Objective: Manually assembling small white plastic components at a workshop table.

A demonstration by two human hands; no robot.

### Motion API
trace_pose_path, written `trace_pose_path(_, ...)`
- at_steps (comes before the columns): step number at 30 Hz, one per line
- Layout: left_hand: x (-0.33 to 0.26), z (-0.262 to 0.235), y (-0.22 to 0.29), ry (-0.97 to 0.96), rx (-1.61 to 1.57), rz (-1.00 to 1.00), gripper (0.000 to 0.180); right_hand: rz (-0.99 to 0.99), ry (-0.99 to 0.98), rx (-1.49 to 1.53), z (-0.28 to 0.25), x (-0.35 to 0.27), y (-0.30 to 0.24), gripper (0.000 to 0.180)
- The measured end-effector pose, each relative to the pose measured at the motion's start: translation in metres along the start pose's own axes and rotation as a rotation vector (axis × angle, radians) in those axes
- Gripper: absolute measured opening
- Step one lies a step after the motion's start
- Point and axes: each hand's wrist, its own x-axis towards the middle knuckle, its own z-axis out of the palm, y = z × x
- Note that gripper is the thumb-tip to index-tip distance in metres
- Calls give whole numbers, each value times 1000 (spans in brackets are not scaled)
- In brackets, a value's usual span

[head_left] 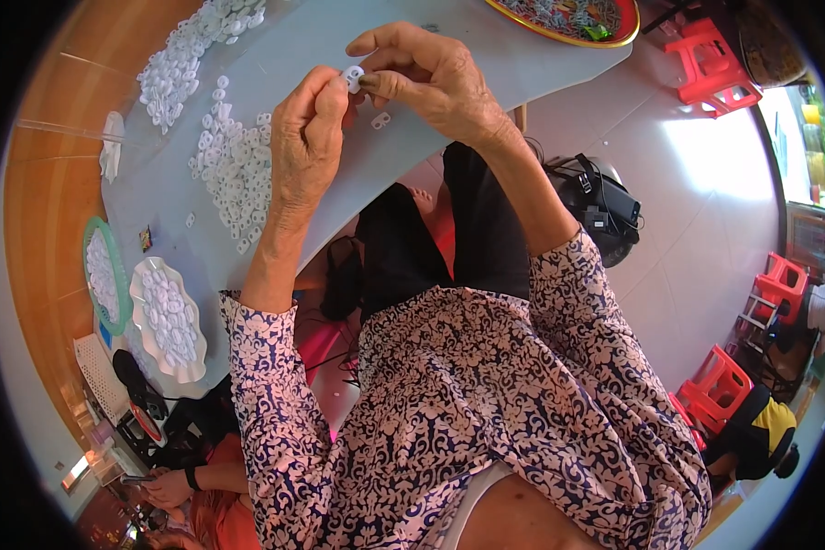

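Note:
Over the grey table point(357, 192), a small white plastic piece with holes point(353, 77) is between my two hands. My left hand point(308, 137) pinches it from the left with thumb and bent forefinger. From the right, my right hand point(440, 84) presses its darkened thumb tip on the piece, other fingers curled behind and the forefinger stretched out above. A similar loose piece point(380, 120) lies on the table under my right hand. Left of my left hand spreads a pile of such white pieces point(238, 170).
A second white pile point(170, 82) lies farther back. At the left stand a scalloped white dish point(197, 368) and a green-rimmed tray point(92, 229), both holding white pieces. A red, gold-rimmed tray point(634, 27) of small grey parts is at the far right. Red stools point(710, 64) stand on the floor.

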Motion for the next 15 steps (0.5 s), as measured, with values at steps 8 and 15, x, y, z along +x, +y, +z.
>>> trace_pose_path(8, 2, 1, -2, 53, -64, -17, 24, -16, -37, -101, 5, 1, 2, 28)
trace_pose_path(15, 2, 1, -4, 21, -80, -41, 24, 42, 0, -170, 8, -1, -3, 25)
